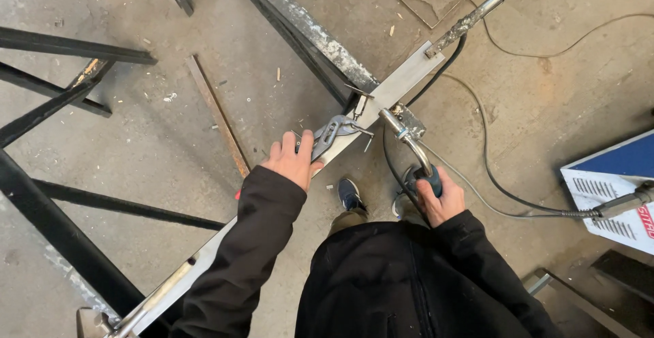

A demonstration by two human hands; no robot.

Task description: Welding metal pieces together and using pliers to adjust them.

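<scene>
Stiff, heavy steel bar (381, 100) is steadied by left hand (294, 163) closed on locking pliers (334, 132); right hand (439, 198) is wrapped around torch handle (428, 178).

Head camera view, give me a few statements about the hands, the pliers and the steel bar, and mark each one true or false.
1. The left hand grips locking pliers clamped on the long flat steel bar. True.
2. The right hand is empty. False: it holds the blue handle of a welding torch, whose tip is at the bar.
3. The steel bar runs diagonally from lower left to upper right. True.
4. The blue and white machine stands at the left edge. False: it stands at the right edge.
5. Both sleeves are black. True.
</scene>
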